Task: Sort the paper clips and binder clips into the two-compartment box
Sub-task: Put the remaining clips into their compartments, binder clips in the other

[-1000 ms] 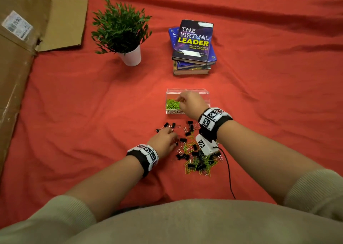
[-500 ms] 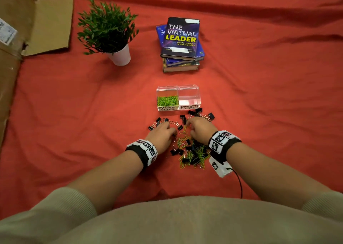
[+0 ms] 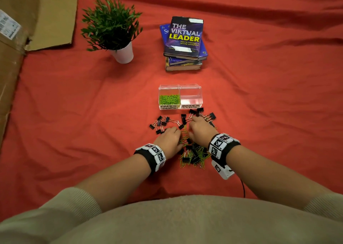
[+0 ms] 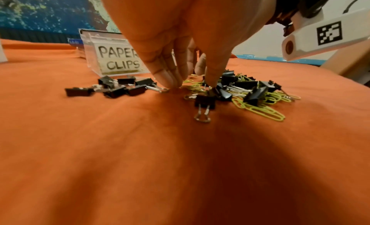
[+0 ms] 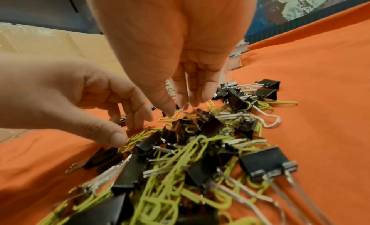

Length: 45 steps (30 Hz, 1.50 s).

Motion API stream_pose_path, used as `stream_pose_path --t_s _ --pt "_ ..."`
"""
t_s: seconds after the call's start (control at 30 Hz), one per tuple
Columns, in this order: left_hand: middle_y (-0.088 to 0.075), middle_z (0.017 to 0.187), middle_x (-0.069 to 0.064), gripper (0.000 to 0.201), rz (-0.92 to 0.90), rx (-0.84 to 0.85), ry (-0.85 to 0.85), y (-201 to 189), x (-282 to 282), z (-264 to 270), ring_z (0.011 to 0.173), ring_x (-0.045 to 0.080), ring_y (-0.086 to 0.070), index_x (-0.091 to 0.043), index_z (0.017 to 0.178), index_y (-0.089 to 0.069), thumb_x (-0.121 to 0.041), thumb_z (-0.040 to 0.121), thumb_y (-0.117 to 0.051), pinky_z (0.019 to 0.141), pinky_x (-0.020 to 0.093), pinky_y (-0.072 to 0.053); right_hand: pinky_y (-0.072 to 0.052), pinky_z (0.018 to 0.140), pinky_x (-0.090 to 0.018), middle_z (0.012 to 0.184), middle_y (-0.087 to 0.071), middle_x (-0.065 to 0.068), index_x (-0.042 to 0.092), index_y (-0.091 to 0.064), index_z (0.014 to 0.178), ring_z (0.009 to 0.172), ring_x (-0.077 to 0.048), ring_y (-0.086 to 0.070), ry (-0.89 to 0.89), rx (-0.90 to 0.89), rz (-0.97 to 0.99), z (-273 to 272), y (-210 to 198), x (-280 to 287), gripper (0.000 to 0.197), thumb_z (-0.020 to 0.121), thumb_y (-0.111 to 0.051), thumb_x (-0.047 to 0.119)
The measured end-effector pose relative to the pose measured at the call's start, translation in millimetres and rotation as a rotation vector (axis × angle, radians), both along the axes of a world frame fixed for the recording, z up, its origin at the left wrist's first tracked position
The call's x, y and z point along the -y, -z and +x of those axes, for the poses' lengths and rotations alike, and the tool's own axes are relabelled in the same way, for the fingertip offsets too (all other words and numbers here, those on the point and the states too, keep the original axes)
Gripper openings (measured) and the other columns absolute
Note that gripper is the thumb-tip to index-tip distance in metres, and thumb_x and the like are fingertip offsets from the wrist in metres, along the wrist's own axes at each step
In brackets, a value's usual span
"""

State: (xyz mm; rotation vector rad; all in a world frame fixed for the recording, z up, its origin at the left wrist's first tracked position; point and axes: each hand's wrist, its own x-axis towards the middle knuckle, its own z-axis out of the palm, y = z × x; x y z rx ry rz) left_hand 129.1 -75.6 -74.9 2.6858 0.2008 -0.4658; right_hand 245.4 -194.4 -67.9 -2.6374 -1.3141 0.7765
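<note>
The clear two-compartment box point(image 3: 200, 94) stands on the red cloth. Its left cell, labelled PAPER CLIPS, holds green paper clips point(image 3: 169, 99); the right cell, labelled BINDER CLIPS, looks empty. In front of it lies a mixed pile of black binder clips and green paper clips point(image 3: 193, 155) point(image 5: 180, 157). My left hand point(image 3: 169, 138) point(image 4: 190, 86) has its fingertips and thumb down on the cloth and clips at the pile's left edge, and I see nothing pinched. My right hand point(image 3: 199, 128) point(image 5: 186, 105) points down into the pile, fingertips closed round the silver wire handle of a binder clip point(image 5: 200, 116).
A group of binder clips point(image 3: 159, 123) lies left of the pile and another point(image 3: 206, 114) just in front of the box. Further back stand a potted plant point(image 3: 115, 30) and a stack of books point(image 3: 184, 43). Flattened cardboard point(image 3: 22, 39) lines the left side.
My right hand has come back from over the paper clip cell to the pile and lowered its fingers into it. The left hand has stayed at the pile's left edge.
</note>
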Motion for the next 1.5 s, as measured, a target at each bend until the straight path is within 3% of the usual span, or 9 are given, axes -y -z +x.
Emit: stream_pose_path --t_s 0.27,0.43,0.67,0.87,0.97,1.07,1.17,1.27,1.5 --pt "-0.052 0.114 0.012 0.025 -0.055 -0.026 -0.056 1.5 6.4 5.6 0.112 0.030 -0.050 -0.003 0.108 -0.053 -0.009 0.084 -0.057 0.092 0.039 -0.045 -0.042 0.094 -0.034 0.119 -0.048 -0.014 0.003 -0.050 0.120 0.110 -0.028 -0.050 0.063 -0.164 -0.003 -9.1 3.4 10.4 0.040 0.081 -0.056 0.001" --pt "-0.057 0.115 0.009 0.032 -0.100 -0.025 -0.100 2.5 2.1 6.3 0.113 0.026 -0.049 -0.008 0.111 -0.056 -0.001 0.079 -0.054 0.091 0.036 -0.044 -0.045 0.091 -0.032 0.117 -0.050 -0.011 0.006 -0.052 0.118 0.107 -0.025 -0.052 0.120 -0.192 -0.016 -2.5 4.3 15.9 0.038 0.082 -0.062 0.011" --pt "-0.061 0.106 0.007 0.027 -0.242 -0.046 -0.234 2.5 -4.4 4.8 0.100 0.024 -0.057 -0.011 0.102 -0.061 0.000 0.078 -0.060 0.087 0.031 -0.047 -0.043 0.095 -0.035 0.117 -0.051 -0.014 0.002 -0.055 0.117 0.113 -0.029 -0.049 0.069 -0.056 0.054 -18.3 11.3 -0.9 0.034 0.085 -0.059 0.014" --pt "-0.065 0.093 0.005 0.029 -0.326 -0.013 -0.308 -1.0 -10.3 1.7 0.084 0.021 -0.060 -0.013 0.105 -0.062 0.002 0.083 -0.051 0.077 0.031 -0.049 -0.046 0.084 -0.038 0.109 -0.053 -0.015 0.001 -0.058 0.107 0.103 -0.032 -0.054 0.015 -0.032 0.051 -25.1 11.6 -5.4 0.022 0.088 -0.050 0.008" --pt "-0.061 0.094 0.002 0.028 -0.357 0.015 -0.357 -1.5 -14.4 1.9 0.086 0.017 -0.058 -0.012 0.108 -0.063 0.002 0.086 -0.052 0.081 0.028 -0.048 -0.045 0.086 -0.038 0.111 -0.054 -0.016 -0.001 -0.057 0.107 0.104 -0.032 -0.054 0.006 -0.035 0.054 -28.4 13.4 -2.9 0.022 0.090 -0.047 0.009" --pt "-0.055 0.084 -0.002 0.023 -0.409 0.053 -0.432 -8.5 -20.4 4.4 0.076 0.012 -0.052 -0.010 0.106 -0.066 0.001 0.089 -0.053 0.072 0.021 -0.041 -0.043 0.086 -0.036 0.111 -0.054 -0.018 -0.003 -0.055 0.107 0.104 -0.032 -0.054 0.014 -0.051 0.043 -29.7 12.0 -4.7 0.022 0.091 -0.045 0.007" --pt "-0.056 0.090 -0.002 0.023 -0.477 0.073 -0.525 -13.1 -29.2 7.0 0.073 0.011 -0.053 -0.013 0.101 -0.068 0.000 0.090 -0.053 0.068 0.019 -0.042 -0.046 0.078 -0.034 0.101 -0.062 -0.014 0.001 -0.059 0.102 0.091 -0.029 -0.059 0.115 -0.185 0.013 -22.6 1.4 -9.2 0.018 0.090 -0.046 0.007" --pt "-0.062 0.084 0.000 0.027 -0.597 0.033 -0.653 -12.2 -37.5 9.5 0.057 0.012 -0.052 -0.019 0.093 -0.068 0.001 0.090 -0.051 0.046 0.014 -0.038 -0.052 0.072 -0.030 0.085 -0.065 -0.006 0.012 -0.063 0.086 0.076 -0.019 -0.060 0.364 -0.371 0.204 -11.7 -3.8 -6.6 0.008 0.087 -0.057 0.007" --pt "-0.055 0.077 0.003 0.037 -0.670 -0.119 -0.765 -10.8 -43.1 20.0 0.055 0.015 -0.055 -0.017 0.084 -0.063 -0.002 0.092 -0.030 0.058 0.026 -0.041 -0.047 0.050 -0.026 0.070 -0.049 -0.009 0.006 -0.050 0.068 0.057 -0.018 -0.048 0.951 -1.125 0.539 7.1 -23.0 -3.3 0.020 0.082 -0.043 -0.007"
